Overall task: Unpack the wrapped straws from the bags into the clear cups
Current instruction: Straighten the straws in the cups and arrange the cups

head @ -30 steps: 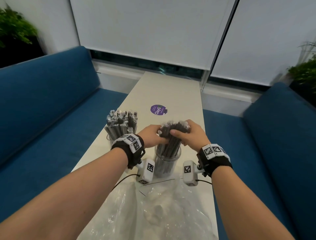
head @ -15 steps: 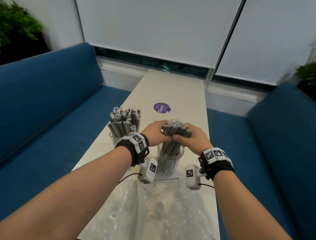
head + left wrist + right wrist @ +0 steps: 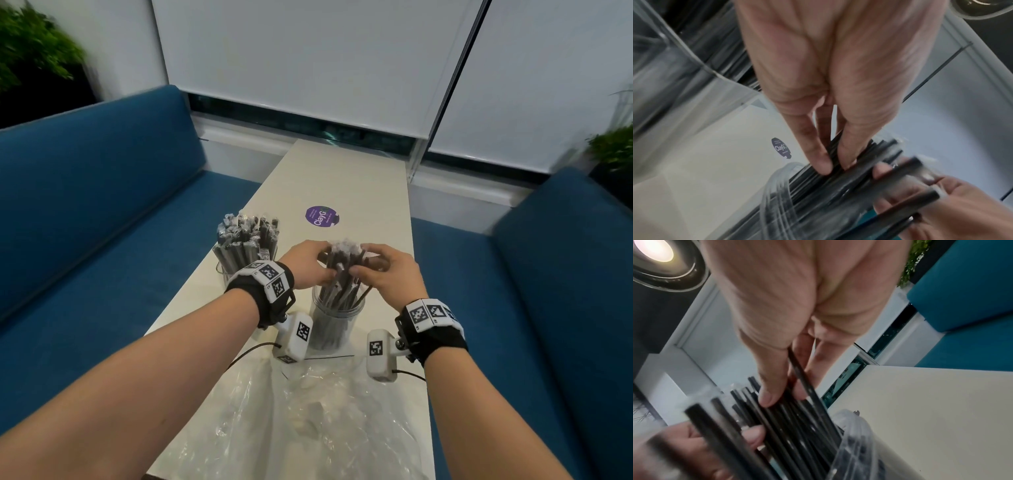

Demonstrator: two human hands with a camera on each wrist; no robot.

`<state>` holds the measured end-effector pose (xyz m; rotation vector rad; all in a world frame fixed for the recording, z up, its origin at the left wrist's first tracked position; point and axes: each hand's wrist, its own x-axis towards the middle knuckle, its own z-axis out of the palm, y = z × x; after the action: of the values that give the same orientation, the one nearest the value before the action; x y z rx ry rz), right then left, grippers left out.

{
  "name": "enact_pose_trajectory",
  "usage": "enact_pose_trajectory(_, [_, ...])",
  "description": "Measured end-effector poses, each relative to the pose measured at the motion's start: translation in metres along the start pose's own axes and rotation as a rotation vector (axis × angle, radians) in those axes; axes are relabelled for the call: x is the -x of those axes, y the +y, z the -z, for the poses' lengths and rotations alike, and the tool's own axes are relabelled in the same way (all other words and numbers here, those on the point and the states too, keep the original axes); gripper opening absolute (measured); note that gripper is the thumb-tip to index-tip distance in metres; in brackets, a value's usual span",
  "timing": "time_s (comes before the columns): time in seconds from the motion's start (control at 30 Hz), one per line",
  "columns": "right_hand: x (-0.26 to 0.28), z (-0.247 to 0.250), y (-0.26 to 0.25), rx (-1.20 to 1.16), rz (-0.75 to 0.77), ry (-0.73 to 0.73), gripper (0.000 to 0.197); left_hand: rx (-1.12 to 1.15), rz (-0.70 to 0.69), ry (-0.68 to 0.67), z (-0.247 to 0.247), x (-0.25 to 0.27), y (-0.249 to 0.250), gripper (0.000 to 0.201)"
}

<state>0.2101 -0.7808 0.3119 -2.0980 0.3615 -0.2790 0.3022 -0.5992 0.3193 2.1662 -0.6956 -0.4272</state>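
Note:
A clear cup (image 3: 337,320) stands mid-table with a bundle of dark wrapped straws (image 3: 343,265) upright in it, fanning out at the top. My left hand (image 3: 325,274) holds the bundle from the left, thumb and fingers pinching straws (image 3: 840,177) just above the rim. My right hand (image 3: 359,272) holds it from the right, a straw (image 3: 807,386) running between thumb and fingers. A second clear cup (image 3: 222,274), packed with wrapped straws (image 3: 247,238), stands to the left, behind my left wrist.
Crumpled clear plastic bags (image 3: 308,414) lie on the near end of the narrow cream table (image 3: 346,178). A purple sticker (image 3: 322,216) sits beyond the cups. Blue sofas (image 3: 96,205) flank both long table edges.
Both hands have gone from a tight grip round the bundle's top to a looser hold. The straws have spread apart in the cup.

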Motion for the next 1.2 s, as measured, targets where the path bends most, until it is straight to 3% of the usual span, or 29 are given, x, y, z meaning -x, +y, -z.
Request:
enact_pose_trajectory(0.13, [0.009,0.002,-0.006,0.172,-0.046,-0.008,0.063,-0.181,0.036,-0.022,-0.003,0.004,0.000,0.043])
enact_pose_trajectory(0.27, [0.030,0.009,0.010,-0.053,-0.114,0.012,0.065,-0.290,0.063,-0.110,-0.005,0.010,-0.006,0.060])
enact_pose_trajectory(0.47, [0.034,0.004,0.018,0.159,-0.043,-0.289,0.122,-0.221,0.028,-0.192,-0.010,0.014,-0.007,0.133])
enact_pose_trajectory(0.53, [0.027,-0.001,0.010,0.141,0.015,-0.251,0.105,-0.153,-0.020,-0.143,-0.012,0.013,-0.005,0.125])
enact_pose_trajectory(0.63, [0.013,0.003,0.002,0.130,0.066,-0.127,0.061,-0.131,-0.018,-0.064,-0.006,0.013,0.005,0.068])
enact_pose_trajectory(0.67, [0.010,0.006,0.000,0.143,0.079,-0.097,0.051,-0.116,-0.017,-0.040,-0.003,0.013,0.007,0.058])
enact_pose_trajectory(0.73, [0.005,0.010,-0.004,0.115,0.090,-0.059,0.045,-0.097,0.004,-0.025,0.000,0.012,0.007,0.057])
enact_pose_trajectory(0.83, [0.001,0.010,-0.009,0.081,0.094,-0.090,0.052,-0.028,0.058,-0.030,-0.001,0.016,0.007,0.075])
enact_pose_trajectory(0.93, [0.005,0.008,-0.008,0.128,0.094,-0.212,0.072,0.026,0.061,-0.047,-0.004,0.019,0.005,0.075])
enact_pose_trajectory(1.07, [0.024,0.013,-0.003,-0.028,0.072,-0.296,0.097,-0.156,-0.007,-0.079,-0.002,0.023,0.006,0.075])
enact_pose_trajectory(1.2, [0.041,0.018,0.011,0.173,0.021,-0.280,0.113,-0.228,-0.001,-0.181,0.000,0.025,0.005,0.111])
